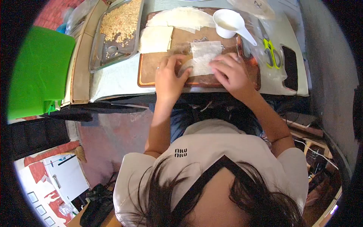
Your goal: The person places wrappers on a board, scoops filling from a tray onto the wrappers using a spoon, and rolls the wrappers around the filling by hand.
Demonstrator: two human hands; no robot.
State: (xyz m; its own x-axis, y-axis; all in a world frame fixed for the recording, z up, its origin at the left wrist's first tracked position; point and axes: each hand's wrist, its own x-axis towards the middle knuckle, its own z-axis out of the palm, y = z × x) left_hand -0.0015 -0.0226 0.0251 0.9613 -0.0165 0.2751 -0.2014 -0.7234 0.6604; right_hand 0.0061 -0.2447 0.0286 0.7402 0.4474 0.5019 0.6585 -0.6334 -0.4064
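A pale thin wrapper sheet lies on the brown board, its lower part folded or overlapped between my hands. My left hand rests at the sheet's lower left edge, fingers curved and apart. My right hand touches the sheet's right side with bent fingertips, and whether they pinch it is hard to tell. Square wrappers and a fanned stack of round-edged wrappers lie at the back of the board. A white cup with a handle stands at the back right.
At the left is a glass tray of chopped filling, beside a cardboard box edge and a green container. Yellow-green scissors on plastic and a black phone lie at the right.
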